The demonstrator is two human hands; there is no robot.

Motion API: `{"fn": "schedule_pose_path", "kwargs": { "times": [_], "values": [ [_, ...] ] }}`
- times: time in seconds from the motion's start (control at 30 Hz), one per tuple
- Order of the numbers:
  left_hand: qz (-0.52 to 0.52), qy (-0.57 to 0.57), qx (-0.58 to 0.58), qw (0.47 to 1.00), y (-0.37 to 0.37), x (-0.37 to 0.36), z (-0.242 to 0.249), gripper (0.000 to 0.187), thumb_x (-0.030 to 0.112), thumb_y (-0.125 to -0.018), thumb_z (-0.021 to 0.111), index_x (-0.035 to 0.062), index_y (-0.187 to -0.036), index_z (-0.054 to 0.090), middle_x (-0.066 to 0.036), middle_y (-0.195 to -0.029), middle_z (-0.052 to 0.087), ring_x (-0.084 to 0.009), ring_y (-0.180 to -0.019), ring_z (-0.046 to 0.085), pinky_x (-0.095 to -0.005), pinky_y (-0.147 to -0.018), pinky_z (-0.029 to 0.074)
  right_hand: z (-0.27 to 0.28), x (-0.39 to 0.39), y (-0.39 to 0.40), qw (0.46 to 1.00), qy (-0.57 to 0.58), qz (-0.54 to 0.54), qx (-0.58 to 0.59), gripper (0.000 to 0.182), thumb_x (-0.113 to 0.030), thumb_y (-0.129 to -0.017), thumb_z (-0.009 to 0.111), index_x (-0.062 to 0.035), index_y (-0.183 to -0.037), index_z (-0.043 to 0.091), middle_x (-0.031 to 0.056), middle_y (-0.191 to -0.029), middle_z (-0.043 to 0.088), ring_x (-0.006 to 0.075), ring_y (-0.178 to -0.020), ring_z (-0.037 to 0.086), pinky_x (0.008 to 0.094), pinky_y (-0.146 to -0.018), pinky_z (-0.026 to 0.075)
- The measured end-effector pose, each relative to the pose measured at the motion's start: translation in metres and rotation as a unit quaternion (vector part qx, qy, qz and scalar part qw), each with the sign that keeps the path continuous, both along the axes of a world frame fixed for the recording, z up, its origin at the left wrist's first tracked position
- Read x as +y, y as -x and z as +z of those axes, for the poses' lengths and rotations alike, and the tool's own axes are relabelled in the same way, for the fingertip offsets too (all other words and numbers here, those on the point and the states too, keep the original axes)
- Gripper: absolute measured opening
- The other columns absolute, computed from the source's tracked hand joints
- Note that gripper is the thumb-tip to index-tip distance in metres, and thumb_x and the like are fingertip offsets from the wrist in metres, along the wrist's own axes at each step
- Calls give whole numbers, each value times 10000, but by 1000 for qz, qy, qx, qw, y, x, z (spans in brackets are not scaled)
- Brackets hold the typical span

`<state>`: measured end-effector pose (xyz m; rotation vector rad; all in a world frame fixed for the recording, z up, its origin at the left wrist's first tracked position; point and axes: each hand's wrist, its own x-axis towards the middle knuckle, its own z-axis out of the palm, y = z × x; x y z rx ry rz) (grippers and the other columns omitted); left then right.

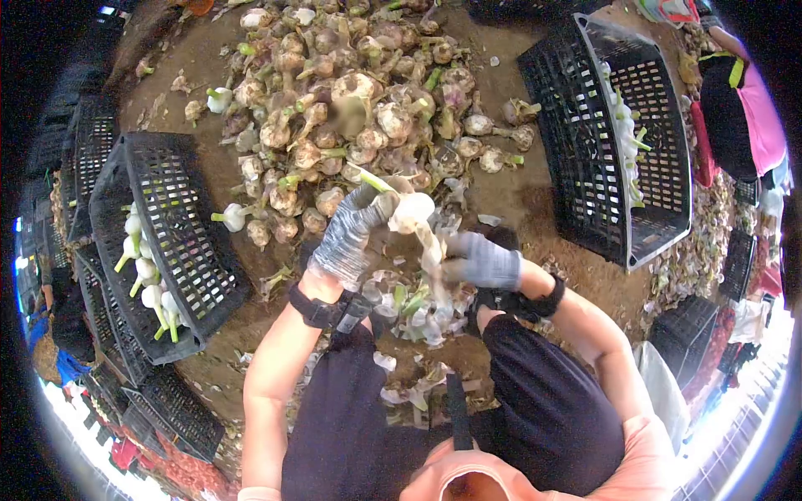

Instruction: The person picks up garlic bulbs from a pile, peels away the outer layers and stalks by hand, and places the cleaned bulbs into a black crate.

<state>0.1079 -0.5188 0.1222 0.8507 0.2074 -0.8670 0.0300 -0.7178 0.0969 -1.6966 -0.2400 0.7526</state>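
Note:
My left hand [349, 234], in a grey glove, is closed round a garlic bulb [413, 209] by its green-tipped stem. The bulb is white and smooth on top. From its lower side hangs a loose strip of papery garlic skin [431, 247]. My right hand [486, 261], gloved as well, is closed at this strip, its fingertips somewhat blurred. Just beyond my hands lies a heap of unpeeled garlic [334, 100], brownish and soil-stained. Peeled-off skins [418, 309] litter the ground between my feet.
On the left a tilted black crate [184, 225] has several white garlic bulbs [142, 267] at its side. Another black crate [576, 134] on the right holds cleaned bulbs [625, 142]. A person in pink [760, 117] is at the far right. More crates [171, 413] stand lower left.

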Motion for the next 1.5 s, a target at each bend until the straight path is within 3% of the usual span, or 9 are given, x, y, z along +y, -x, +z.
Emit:
{"fn": "schedule_pose_path", "kwargs": {
  "times": [0.2,0.4,0.53,0.6,0.73,0.8,0.9,1.03,1.5],
  "values": [
    [58,-132,-46,988,2,6,-37,212,160,-863,593,65,-1051,569,-28,-940,610,-119,-815,588,-246,-702,492,37,-58,0,863,-413,-222,189,192,-135,-761,642,-25,-908,586,63,-781,604,157,-717,597,284,-616,488],
    [35,-245,-171,954,2,2,-35,201,139,-847,611,49,-1025,585,-20,-929,613,-102,-817,568,-243,-722,470,17,-27,-20,862,492,38,-120,629,-223,-742,676,-79,-1292,409,236,-1088,533,349,-956,562,408,-820,460],
    [-23,-219,-194,956,16,-17,-17,275,184,-809,649,33,-1034,597,-33,-934,617,-115,-847,557,-256,-784,447,16,-8,-19,956,-142,-252,45,576,-322,-795,660,-16,-1237,453,128,-1135,559,158,-1029,523,307,-878,429],
    [-67,-228,-298,924,22,-22,-6,422,245,-770,701,17,-1095,559,-42,-1010,594,-137,-921,539,-294,-833,441,27,-20,-23,975,3,-172,143,564,-352,-791,650,-2,-1199,480,104,-1065,582,165,-972,550,305,-842,452],
    [-119,-297,-275,907,19,-15,-40,515,273,-759,698,35,-1176,510,-93,-1019,594,-176,-936,550,-300,-849,440,15,-89,3,768,-455,-402,203,651,-369,-787,634,-1,-1259,379,69,-999,587,117,-720,539,230,-587,478],
    [-161,-385,-299,858,13,-15,-53,547,281,-758,690,51,-1211,487,-128,-1032,596,-209,-942,566,-304,-848,447,14,-115,-6,656,-740,-68,134,770,-273,-765,695,9,-1325,249,46,-874,563,13,-506,437,141,-385,378],
    [-283,-535,-494,624,4,-27,-87,602,314,-758,656,133,-1283,424,-212,-1069,572,-366,-919,575,-383,-788,476,20,-112,5,767,-428,-477,27,820,-534,-718,652,-23,-1284,351,57,-1026,540,42,-649,483,127,-387,316],
    [-367,-591,-453,559,-10,-55,-82,493,148,-784,611,127,-1250,454,-202,-933,588,-288,-854,606,-394,-721,487,27,-67,-14,884,-318,-302,159,734,-558,-705,649,-52,-1209,480,73,-1064,559,125,-725,549,230,-622,454],
    [-65,-353,-397,845,36,-26,-35,580,199,-677,763,31,-1144,462,-99,-1098,519,-209,-1044,486,-324,-940,378,-24,10,-16,940,-90,-325,-49,394,-266,-816,656,3,-1074,530,72,-923,598,154,-859,528,304,-807,444]
  ]
}}
